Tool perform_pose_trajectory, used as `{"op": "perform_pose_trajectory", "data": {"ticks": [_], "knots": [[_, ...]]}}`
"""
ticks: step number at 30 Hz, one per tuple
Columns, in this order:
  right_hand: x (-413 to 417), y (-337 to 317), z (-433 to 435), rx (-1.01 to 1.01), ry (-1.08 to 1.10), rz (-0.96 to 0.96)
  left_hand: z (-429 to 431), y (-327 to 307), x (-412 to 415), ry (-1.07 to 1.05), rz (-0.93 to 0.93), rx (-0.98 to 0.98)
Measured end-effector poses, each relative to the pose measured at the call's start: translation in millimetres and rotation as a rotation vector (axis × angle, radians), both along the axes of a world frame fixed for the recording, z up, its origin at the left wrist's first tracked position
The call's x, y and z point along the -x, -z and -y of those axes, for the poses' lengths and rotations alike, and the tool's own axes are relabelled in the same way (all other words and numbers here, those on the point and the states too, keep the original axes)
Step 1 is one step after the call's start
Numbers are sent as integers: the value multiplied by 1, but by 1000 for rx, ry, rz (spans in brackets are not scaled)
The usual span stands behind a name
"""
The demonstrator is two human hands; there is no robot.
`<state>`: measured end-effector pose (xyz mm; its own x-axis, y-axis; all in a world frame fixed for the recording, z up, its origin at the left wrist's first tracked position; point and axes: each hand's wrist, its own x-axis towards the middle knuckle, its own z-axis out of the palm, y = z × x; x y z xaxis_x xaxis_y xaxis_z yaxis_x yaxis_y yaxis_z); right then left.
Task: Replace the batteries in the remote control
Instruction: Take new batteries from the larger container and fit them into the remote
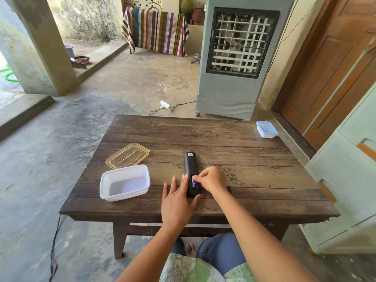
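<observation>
a long black plastic remote control [190,163] lies face down near the middle of a dark, weathered wooden plank table [244,159], its length running away from the person. the near half of the remote control's back is open, and a blue-violet cylindrical battery [194,183] shows in the slot.

the left hand [177,198] lies flat against the near left side of the remote control, fingers straight and spread a little, the thumb reaching round its near end. the right hand [213,180] comes in from the right of the remote control with its fingers curled, the thumb and forefinger tips pinching the far end of the battery in the slot.

left of the remote control stands an open white rectangular plastic tub [130,193]; its clear amber-rimmed plastic lid [127,155] lies flat just beyond the tub, touching it or nearly so. far right of the remote control and beyond it, at the table's corner, sits a small clear box with a blue lid [266,129]. beyond the remote control, past the table's far edge, a tall grey air cooler [240,58] stands on the concrete floor.
</observation>
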<state>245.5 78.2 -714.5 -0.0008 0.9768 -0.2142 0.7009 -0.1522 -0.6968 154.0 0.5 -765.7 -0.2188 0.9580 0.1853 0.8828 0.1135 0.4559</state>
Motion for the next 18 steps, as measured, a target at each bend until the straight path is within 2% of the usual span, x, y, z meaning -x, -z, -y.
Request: {"op": "perform_pose_trajectory", "data": {"ticks": [12,15,18], "knots": [[-18,-2,6,34,-215,4,2,0,0,7,-9,21],[-30,0,10,-105,-164,13,2,1,1,18,-34,35],[-48,3,13,-295,-76,120,2,2,1,27,-56,46]]}}
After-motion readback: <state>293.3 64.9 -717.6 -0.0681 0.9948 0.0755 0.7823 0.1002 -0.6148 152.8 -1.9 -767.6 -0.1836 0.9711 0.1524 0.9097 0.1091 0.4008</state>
